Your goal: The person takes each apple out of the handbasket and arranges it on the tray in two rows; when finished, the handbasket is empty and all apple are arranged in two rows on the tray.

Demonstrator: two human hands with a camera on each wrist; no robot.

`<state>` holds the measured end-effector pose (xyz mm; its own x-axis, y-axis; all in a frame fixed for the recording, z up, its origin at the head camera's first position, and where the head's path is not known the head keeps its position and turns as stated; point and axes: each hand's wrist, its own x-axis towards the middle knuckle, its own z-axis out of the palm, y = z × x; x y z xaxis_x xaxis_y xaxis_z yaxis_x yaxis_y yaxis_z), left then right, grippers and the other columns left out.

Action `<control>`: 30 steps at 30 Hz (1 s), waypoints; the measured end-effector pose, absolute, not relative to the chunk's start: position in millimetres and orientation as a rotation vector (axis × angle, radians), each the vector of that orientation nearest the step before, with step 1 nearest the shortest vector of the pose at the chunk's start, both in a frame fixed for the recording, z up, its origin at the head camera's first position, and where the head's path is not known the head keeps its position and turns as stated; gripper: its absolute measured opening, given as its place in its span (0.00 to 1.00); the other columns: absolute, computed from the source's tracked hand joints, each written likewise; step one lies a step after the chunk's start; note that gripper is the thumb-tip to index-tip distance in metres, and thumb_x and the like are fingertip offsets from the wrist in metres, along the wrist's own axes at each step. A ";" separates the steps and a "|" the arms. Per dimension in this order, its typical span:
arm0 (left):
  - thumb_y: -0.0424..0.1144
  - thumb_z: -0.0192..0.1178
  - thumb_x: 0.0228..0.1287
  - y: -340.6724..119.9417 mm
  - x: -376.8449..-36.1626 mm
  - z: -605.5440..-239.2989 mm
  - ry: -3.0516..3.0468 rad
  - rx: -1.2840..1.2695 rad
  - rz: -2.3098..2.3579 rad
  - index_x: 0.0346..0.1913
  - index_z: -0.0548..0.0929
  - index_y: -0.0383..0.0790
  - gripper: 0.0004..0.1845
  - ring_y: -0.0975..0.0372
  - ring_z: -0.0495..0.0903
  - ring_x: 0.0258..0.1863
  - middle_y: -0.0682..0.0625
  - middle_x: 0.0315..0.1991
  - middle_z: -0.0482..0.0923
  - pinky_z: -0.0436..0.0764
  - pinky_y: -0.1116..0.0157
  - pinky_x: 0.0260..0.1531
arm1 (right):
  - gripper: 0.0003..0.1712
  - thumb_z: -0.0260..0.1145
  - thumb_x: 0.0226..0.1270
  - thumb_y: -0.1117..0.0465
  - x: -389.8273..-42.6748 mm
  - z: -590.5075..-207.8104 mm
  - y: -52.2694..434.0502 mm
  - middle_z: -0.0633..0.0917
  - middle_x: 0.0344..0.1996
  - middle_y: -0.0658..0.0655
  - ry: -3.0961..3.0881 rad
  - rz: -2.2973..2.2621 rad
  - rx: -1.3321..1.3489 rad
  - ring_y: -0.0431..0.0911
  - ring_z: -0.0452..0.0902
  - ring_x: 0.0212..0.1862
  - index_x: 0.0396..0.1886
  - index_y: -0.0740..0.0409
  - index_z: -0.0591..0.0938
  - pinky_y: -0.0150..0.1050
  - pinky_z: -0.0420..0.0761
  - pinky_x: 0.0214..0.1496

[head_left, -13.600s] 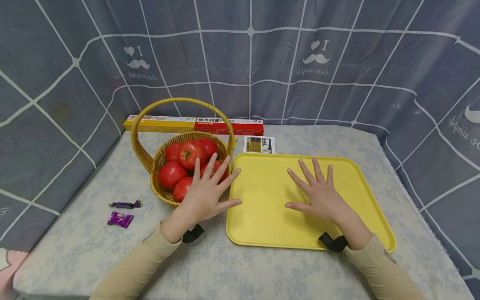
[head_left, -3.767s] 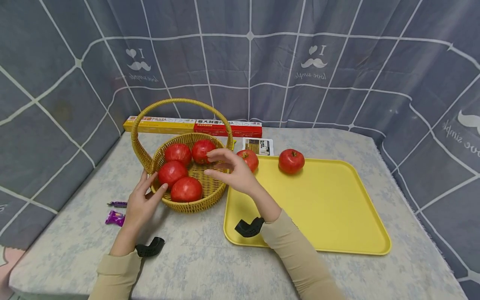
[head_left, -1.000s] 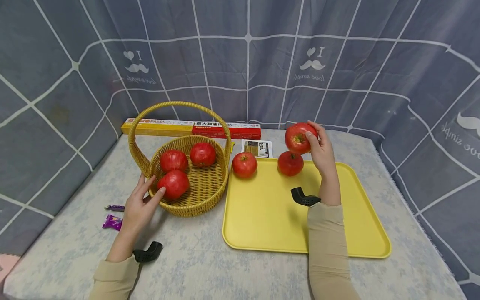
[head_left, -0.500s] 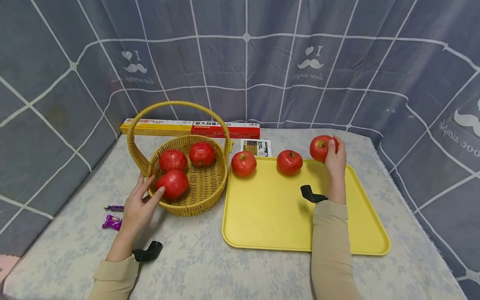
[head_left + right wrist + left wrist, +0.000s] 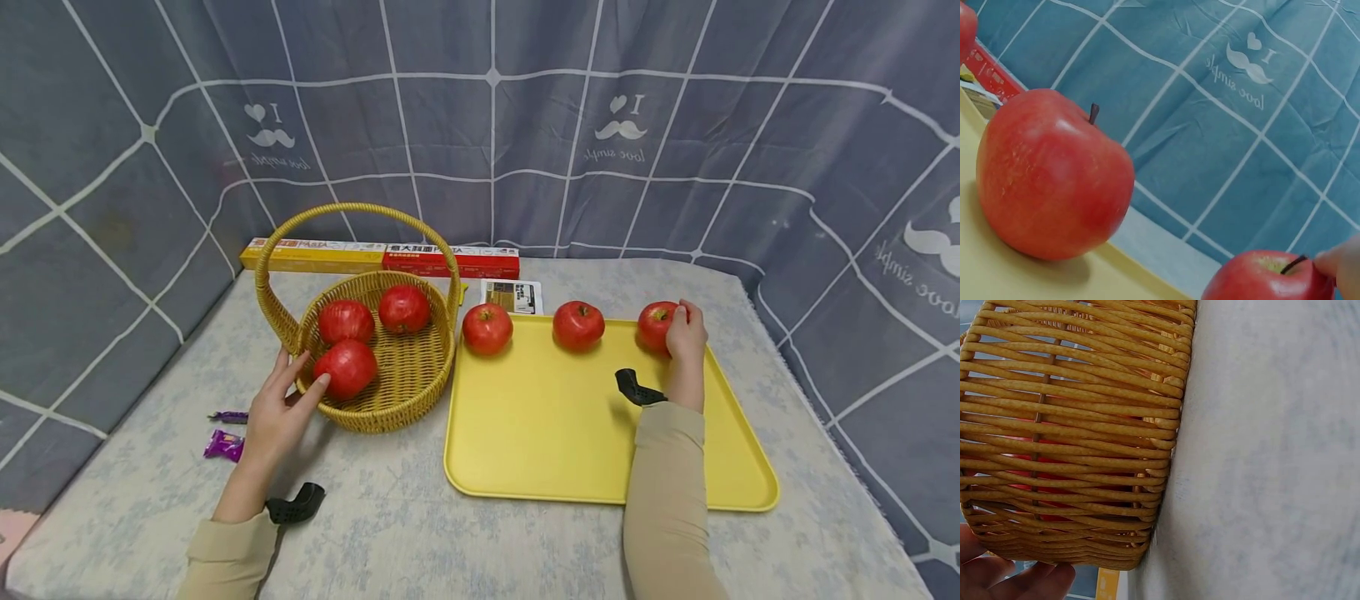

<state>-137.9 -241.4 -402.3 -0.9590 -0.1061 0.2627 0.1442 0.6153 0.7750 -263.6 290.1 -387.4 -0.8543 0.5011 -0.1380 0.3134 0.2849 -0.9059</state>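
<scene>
At the far right corner of the yellow tray (image 5: 540,417), my right hand (image 5: 687,335) holds a red apple (image 5: 654,325), thumb near its stem. Two more apples, one at the tray's back left (image 5: 487,329) and one at the middle of its back edge (image 5: 579,325), stand in line with it. Left of the tray is a woven basket (image 5: 390,417) with a tall handle, and three apples lie inside. My left hand (image 5: 279,408) grips the basket's left rim, its thumb by the nearest apple (image 5: 347,368). The left wrist view shows fingertips (image 5: 1054,581) against the wicker.
A yellow pasta box (image 5: 315,257) and a red pasta box (image 5: 450,262) lie along the back, behind the basket. A small printed packet (image 5: 512,296) rests behind the tray. Two purple-wrapped candies (image 5: 223,445) lie left of my left hand. A grey checked curtain (image 5: 487,125) surrounds the table.
Over the last second my right hand has carried the apple right and down to the tray's far right corner. Earlier, several apples filled the basket and the tray held none. My left hand stays put.
</scene>
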 end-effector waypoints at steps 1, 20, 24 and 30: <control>0.48 0.56 0.67 -241.7 -137.6 -402.3 -2.561 -0.030 -1.263 0.69 0.63 0.34 0.33 0.46 0.57 0.67 0.47 0.74 0.43 0.64 0.90 0.42 | 0.30 0.30 0.77 0.51 -263.1 -387.3 290.5 0.52 0.72 0.63 -2.377 1.597 -0.776 0.56 0.43 0.72 0.75 0.54 0.52 0.51 0.47 0.73; 0.48 0.56 0.67 -243.8 -138.4 -405.0 -2.558 -0.028 -1.260 0.69 0.63 0.35 0.32 0.46 0.56 0.68 0.46 0.74 0.43 0.64 0.89 0.43 | 0.32 0.38 0.74 0.42 -234.3 -335.6 269.7 0.62 0.69 0.56 -2.276 1.335 -0.656 0.51 0.55 0.69 0.71 0.52 0.62 0.46 0.56 0.71; 0.48 0.56 0.67 -243.2 -139.7 -404.9 -2.563 -0.027 -1.250 0.69 0.63 0.35 0.32 0.47 0.56 0.68 0.46 0.74 0.43 0.75 0.70 0.51 | 0.29 0.45 0.73 0.43 -225.5 -312.0 241.5 0.68 0.65 0.53 -2.165 1.407 -0.406 0.46 0.59 0.66 0.67 0.52 0.67 0.42 0.59 0.69; 0.48 0.55 0.67 -241.7 -140.3 -405.0 -2.569 -0.022 -1.251 0.69 0.63 0.34 0.32 0.47 0.56 0.68 0.46 0.74 0.43 0.72 0.51 0.52 | 0.22 0.55 0.71 0.54 -218.8 -297.2 185.4 0.76 0.55 0.57 -1.918 1.559 0.035 0.43 0.69 0.57 0.59 0.60 0.72 0.34 0.70 0.54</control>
<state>-140.3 -241.7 -405.0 -0.9599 -0.1092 0.2580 0.1358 0.6242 0.7694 -218.8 185.4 -297.2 -0.7835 0.3718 0.4979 -0.4115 0.2899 -0.8641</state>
